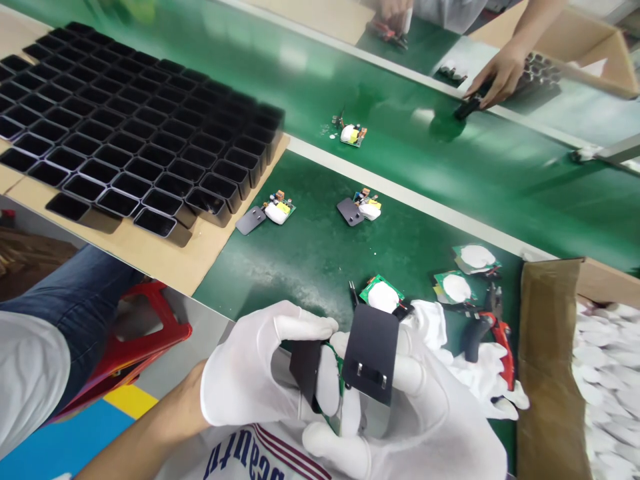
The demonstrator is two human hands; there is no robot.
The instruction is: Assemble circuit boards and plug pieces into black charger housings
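Both my hands wear white gloves and are close together in front of my body. Around a black plastic case (pixel 304 370), tilted on its side, my left hand (pixel 253 367) is closed. My right hand (pixel 440 407) grips a black cover plate (pixel 373 343) with two metal pins, its fingers also by a green circuit board. That circuit board (pixel 329 383), carrying a white pad, stands between case and plate, partly in the case's mouth as far as I can see. Just beyond them lies another circuit board (pixel 383 295) with a white pad.
Rows of black cases (pixel 135 160) stand on cardboard at left. Boards with cover plates (pixel 251 219) lie mid-table. Red-handled pliers (pixel 500 333) and loose white gloves (pixel 480 373) lie right, beside a carton (pixel 550 360) of white pads. Across the green belt (pixel 400 127), a co-worker's hand (pixel 500 73) holds a black object.
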